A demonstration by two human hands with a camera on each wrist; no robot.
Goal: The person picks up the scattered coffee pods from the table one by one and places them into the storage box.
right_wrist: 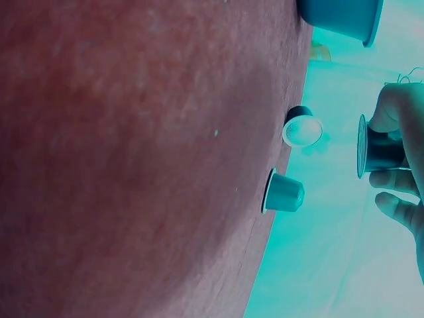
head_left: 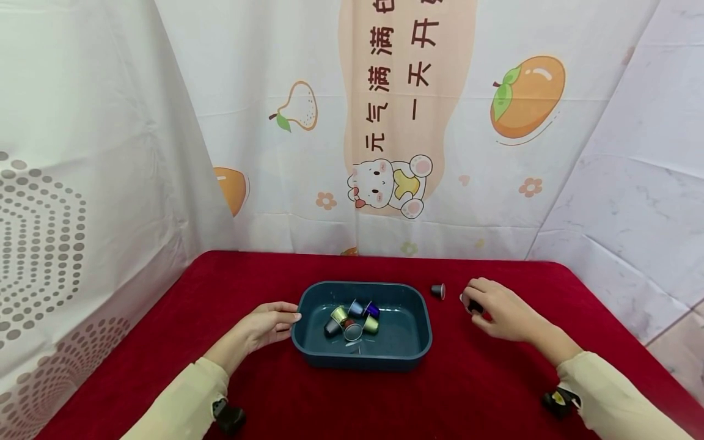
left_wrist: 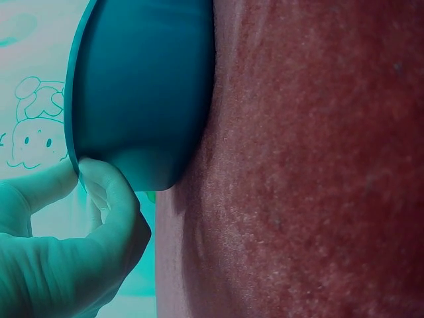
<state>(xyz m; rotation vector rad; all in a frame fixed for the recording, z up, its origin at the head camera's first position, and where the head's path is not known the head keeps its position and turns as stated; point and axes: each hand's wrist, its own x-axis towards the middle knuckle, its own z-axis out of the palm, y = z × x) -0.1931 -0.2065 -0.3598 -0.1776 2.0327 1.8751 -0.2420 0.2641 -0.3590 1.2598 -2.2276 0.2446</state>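
Note:
A dark teal rectangular tray [head_left: 360,360] sits on the red cloth with several coffee capsules [head_left: 371,324] in it. My left hand [head_left: 267,324] pinches the tray's left rim between thumb and fingers, as the left wrist view also shows. Right of the tray, my right hand [head_left: 500,308] holds a dark coffee capsule [right_wrist: 384,149] between thumb and fingers, above the cloth. Near it on the cloth lie a dark capsule with a pale lid [right_wrist: 303,130] and another capsule [right_wrist: 286,193]. Only one of these two shows clearly in the head view, left of my right hand.
Red cloth [head_left: 478,397] covers the table. A printed white curtain [head_left: 264,232] hangs behind its far edge, with more curtains at both sides. Among the tray's capsules are yellow-green, blue, brown and dark ones.

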